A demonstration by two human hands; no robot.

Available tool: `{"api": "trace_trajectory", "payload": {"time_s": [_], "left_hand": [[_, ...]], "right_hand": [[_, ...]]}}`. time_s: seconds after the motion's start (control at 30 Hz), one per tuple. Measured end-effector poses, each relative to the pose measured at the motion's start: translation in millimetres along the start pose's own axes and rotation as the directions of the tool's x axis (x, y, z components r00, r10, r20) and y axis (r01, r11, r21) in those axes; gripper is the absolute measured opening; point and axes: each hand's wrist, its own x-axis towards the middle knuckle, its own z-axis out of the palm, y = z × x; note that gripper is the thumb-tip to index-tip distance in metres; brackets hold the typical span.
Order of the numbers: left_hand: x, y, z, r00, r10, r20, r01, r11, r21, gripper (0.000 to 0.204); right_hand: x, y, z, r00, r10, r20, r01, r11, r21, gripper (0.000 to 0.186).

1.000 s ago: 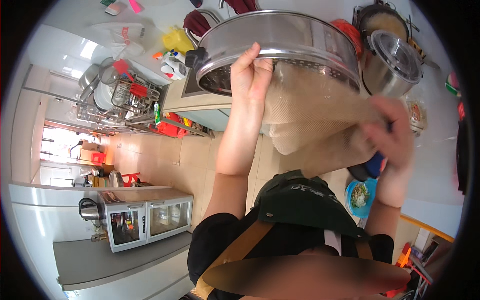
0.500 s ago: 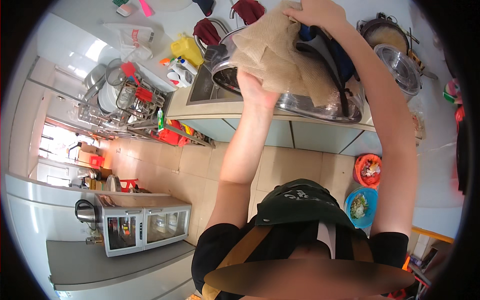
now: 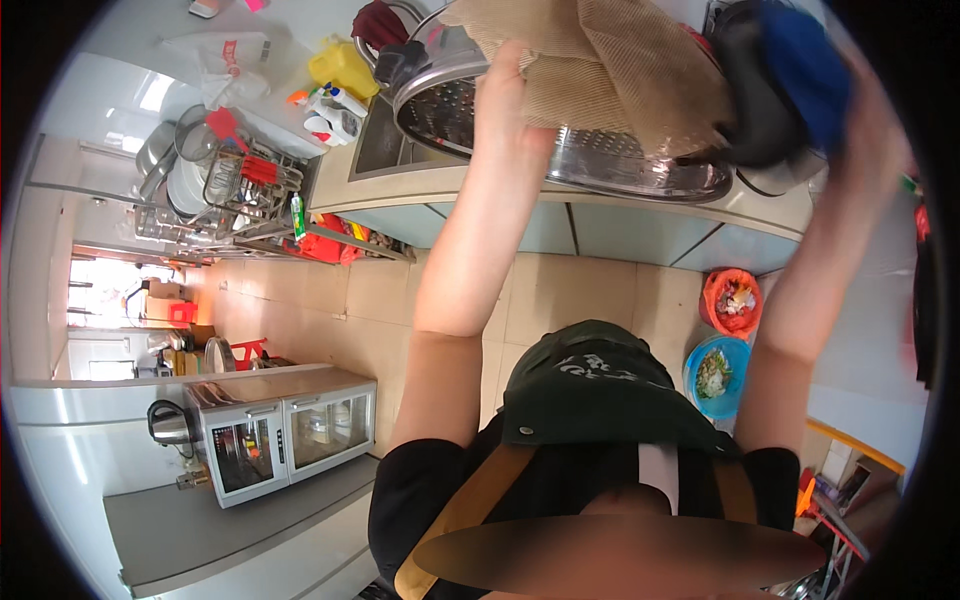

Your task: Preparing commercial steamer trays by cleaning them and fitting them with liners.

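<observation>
A beige ribbed cloth [image 3: 640, 80] hangs over a large round steel pan with a perforated bottom [image 3: 655, 180], tilted above the counter. My left hand [image 3: 508, 95] is closed on the cloth's near left part; the cloth hides most of its fingers. At the far right my right hand [image 3: 872, 115] is blurred by motion. Against it is a blue cloth-like piece [image 3: 808, 75] with a soft black piece [image 3: 755, 95] beside it, and the hand appears closed on them. The black piece's lower end meets the beige cloth's right edge.
A sink [image 3: 375, 140] lies left of the pan, with a yellow jug [image 3: 343, 66] and bottles behind it. A dish rack [image 3: 245, 185] stands farther left. On the floor are a red-lined bin [image 3: 712, 305] and a blue basin [image 3: 735, 395]. A glass-door cabinet [image 3: 290, 432] is lower left.
My right hand has left the cloth's top and swung right and nearer, with the blue and black pieces moving along. The beige cloth has spread wider, uncovering more of the perforated pan.
</observation>
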Motion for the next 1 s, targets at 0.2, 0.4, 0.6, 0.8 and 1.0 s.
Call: {"api": "trace_trajectory", "payload": {"time_s": [0.2, 0.4, 0.6, 0.8, 1.0], "left_hand": [[-4.6, -8.7, 39.5, 0.996, -0.017, -0.088, 0.031, 0.986, 0.163, 0.036], [38.8, -19.9, 22.8, 0.996, 0.051, 0.075, -0.067, 0.968, 0.243, 0.039], [74.0, -16.4, 5.1, 0.986, 0.099, 0.136, -0.134, 0.953, 0.273, 0.037], [82.5, -27.4, 9.0, 0.963, 0.189, 0.192, -0.231, 0.946, 0.226, 0.033], [72.3, -21.6, 11.2, 0.970, 0.120, 0.211, -0.197, 0.897, 0.395, 0.031]], "right_hand": [[-155.7, -13.3, -32.2, 0.786, 0.604, 0.136, -0.585, 0.796, -0.157, 0.025], [-294.1, 50.4, 21.3, -0.178, 0.308, 0.935, -0.681, -0.724, 0.109, 0.049], [-210.9, 17.8, 91.9, -0.144, 0.711, 0.689, -0.822, -0.473, 0.317, 0.042], [-175.4, 65.8, 182.9, 0.642, 0.758, 0.111, -0.766, 0.632, 0.118, 0.035], [-344.0, 151.0, 192.6, 0.592, 0.437, 0.677, 0.055, 0.816, -0.575, 0.048]]}}
